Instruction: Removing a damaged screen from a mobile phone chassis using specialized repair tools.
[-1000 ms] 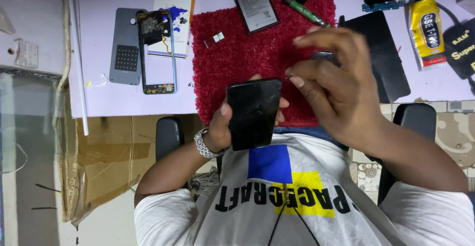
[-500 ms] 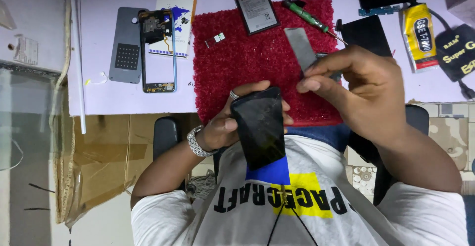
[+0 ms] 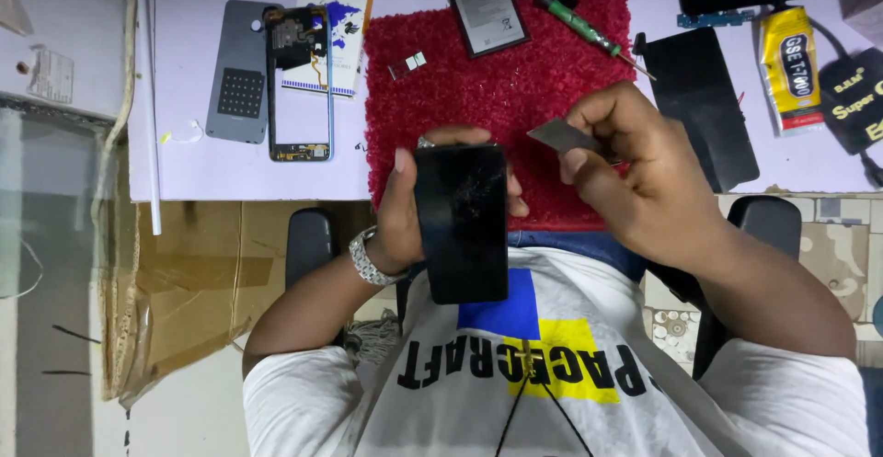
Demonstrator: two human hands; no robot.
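The left hand (image 3: pixel 405 213) is gripping a black rectangular phone screen panel (image 3: pixel 461 222) upright over the near edge of the red shaggy mat (image 3: pixel 497 98) on the table (image 3: pixel 184 167). The right hand (image 3: pixel 644 177) is pinching a thin grey metal blade (image 3: pixel 559 135) just beside the panel's top corner.

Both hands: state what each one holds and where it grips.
The left hand holds a black phone screen panel by its long side edges, near the top. The right hand pinches one end of a thin grey blade between fingertips.

black phone screen (image 3: pixel 460 222), red mat (image 3: pixel 501 98), yellow tube (image 3: pixel 791 66)
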